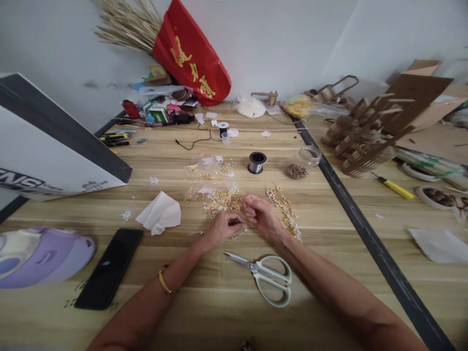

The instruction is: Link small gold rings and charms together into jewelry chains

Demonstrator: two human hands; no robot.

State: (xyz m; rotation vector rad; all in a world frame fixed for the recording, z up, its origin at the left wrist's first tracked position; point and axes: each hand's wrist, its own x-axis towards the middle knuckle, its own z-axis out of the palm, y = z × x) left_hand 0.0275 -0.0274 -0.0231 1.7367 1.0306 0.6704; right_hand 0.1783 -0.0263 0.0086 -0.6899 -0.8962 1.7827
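My left hand (pixel 224 227) is closed in a pinch over the wooden table (pixel 197 312), beside a pile of gold and silver beads (pixel 221 202). A short beaded strand (pixel 239 234) hangs just below its fingertips. My right hand (pixel 260 213) has its fingers curled close to the left fingertips; anything between them is too small to make out. To the right of it lie gold and silver beaded chains (pixel 287 209). Scissors with pale green handles (pixel 272 280) rest below both hands. A spool of wire (pixel 257 162) stands beyond them.
A glass jar of beads (pixel 298 170) stands behind right. A black phone (pixel 108 269), white cloth (pixel 161 213), purple cap (pixel 54 256) and large box (pixel 54 146) are at left. Small woven baskets (pixel 365 151) and a yellow cutter (pixel 398 187) lie right.
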